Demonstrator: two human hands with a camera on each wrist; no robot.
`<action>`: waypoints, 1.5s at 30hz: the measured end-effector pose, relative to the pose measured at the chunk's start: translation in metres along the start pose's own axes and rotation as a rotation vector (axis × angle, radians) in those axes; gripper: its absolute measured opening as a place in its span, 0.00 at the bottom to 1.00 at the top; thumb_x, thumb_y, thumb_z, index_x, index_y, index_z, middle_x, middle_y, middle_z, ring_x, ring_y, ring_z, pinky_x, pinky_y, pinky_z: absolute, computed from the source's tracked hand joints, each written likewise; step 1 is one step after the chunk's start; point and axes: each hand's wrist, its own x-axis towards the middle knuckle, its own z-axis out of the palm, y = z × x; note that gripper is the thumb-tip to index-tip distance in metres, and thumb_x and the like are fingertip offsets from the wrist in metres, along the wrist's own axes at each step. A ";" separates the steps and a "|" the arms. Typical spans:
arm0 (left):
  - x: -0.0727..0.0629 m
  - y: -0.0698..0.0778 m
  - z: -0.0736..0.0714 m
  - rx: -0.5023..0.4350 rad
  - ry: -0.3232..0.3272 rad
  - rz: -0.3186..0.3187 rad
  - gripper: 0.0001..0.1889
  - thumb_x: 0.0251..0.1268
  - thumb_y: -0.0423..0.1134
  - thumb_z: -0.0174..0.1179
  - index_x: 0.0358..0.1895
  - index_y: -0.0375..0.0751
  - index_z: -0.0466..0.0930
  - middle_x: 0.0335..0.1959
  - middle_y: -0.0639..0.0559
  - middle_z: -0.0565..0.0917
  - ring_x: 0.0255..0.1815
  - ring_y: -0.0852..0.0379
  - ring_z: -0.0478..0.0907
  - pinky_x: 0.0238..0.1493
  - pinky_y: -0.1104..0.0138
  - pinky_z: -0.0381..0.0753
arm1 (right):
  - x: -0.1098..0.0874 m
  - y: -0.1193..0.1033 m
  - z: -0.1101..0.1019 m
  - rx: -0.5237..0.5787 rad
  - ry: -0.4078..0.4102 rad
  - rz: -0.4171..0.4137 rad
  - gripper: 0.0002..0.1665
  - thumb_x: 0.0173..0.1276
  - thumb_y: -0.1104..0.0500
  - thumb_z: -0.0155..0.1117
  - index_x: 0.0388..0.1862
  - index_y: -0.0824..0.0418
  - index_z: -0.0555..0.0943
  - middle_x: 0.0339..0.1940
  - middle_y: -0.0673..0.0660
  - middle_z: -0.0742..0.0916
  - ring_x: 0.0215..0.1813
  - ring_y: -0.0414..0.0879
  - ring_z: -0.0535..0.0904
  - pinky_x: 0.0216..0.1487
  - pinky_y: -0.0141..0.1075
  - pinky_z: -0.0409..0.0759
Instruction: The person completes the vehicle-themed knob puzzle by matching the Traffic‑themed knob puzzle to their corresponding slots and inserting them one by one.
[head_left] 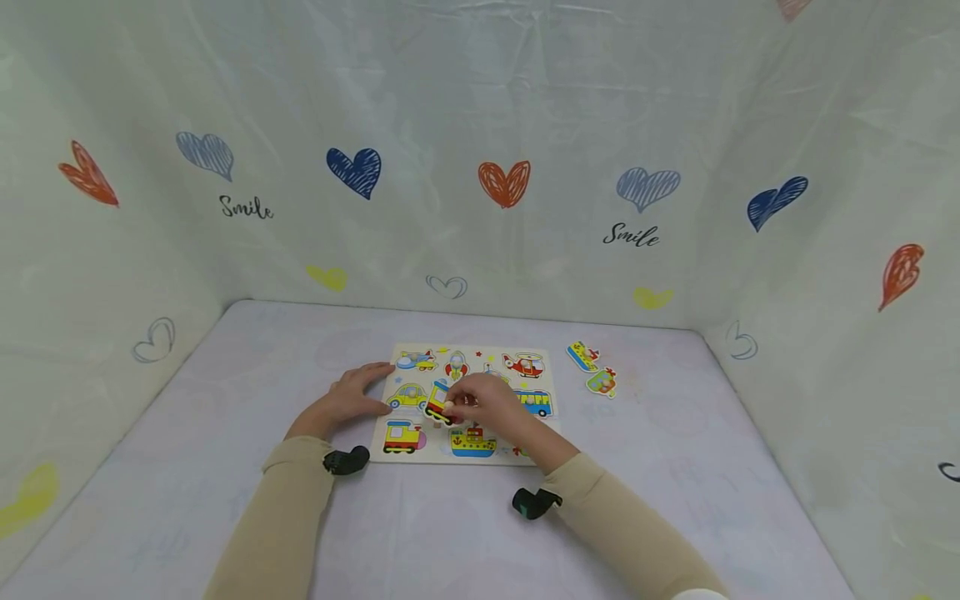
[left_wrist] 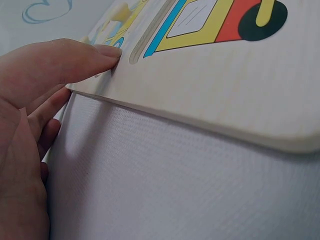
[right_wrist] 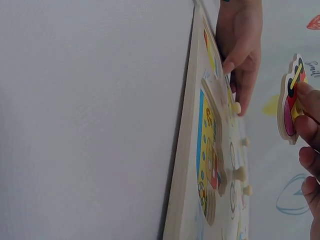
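Note:
A wooden puzzle board [head_left: 431, 457] with printed vehicles lies on the table. My right hand [head_left: 491, 400] pinches a train puzzle piece [head_left: 435, 402] between thumb and fingers, above the middle of the board. In the right wrist view, the train piece [right_wrist: 287, 116] is raised clear of the board and tilted. My left hand [head_left: 345, 403] rests at the board's left edge, fingers extended. Its thumb [left_wrist: 95, 60] lies over the top face in the left wrist view, beside a train picture [left_wrist: 200, 22]. The train picture [head_left: 402, 437] and boat picture [head_left: 472, 443] fill the front row.
A loose boat piece [head_left: 582, 356] and a green-and-orange piece [head_left: 602, 382] lie on the table right of the board. Pieces with wooden knobs [right_wrist: 240, 174] sit on the board. A white curtain [head_left: 450, 100] with printed hearts surrounds the table's back and sides.

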 end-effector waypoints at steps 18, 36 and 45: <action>-0.004 -0.004 -0.003 -0.011 -0.007 0.022 0.43 0.52 0.43 0.69 0.73 0.40 0.62 0.76 0.39 0.56 0.74 0.33 0.45 0.67 0.34 0.41 | 0.012 -0.015 0.033 0.045 -0.081 -0.025 0.06 0.60 0.52 0.74 0.31 0.52 0.86 0.33 0.41 0.76 0.35 0.34 0.72 0.36 0.24 0.72; -0.002 -0.003 -0.004 -0.018 -0.023 0.030 0.42 0.54 0.42 0.68 0.74 0.42 0.61 0.76 0.40 0.55 0.74 0.34 0.45 0.67 0.34 0.41 | 0.025 -0.019 0.052 0.048 -0.118 0.003 0.06 0.60 0.52 0.74 0.29 0.51 0.85 0.43 0.42 0.80 0.44 0.32 0.73 0.43 0.24 0.72; -0.001 -0.003 -0.004 -0.004 -0.024 0.030 0.41 0.54 0.39 0.66 0.74 0.42 0.61 0.76 0.40 0.55 0.74 0.33 0.45 0.66 0.33 0.42 | 0.028 -0.023 0.057 0.107 -0.112 0.031 0.06 0.60 0.56 0.74 0.28 0.54 0.85 0.43 0.43 0.79 0.42 0.32 0.75 0.44 0.22 0.74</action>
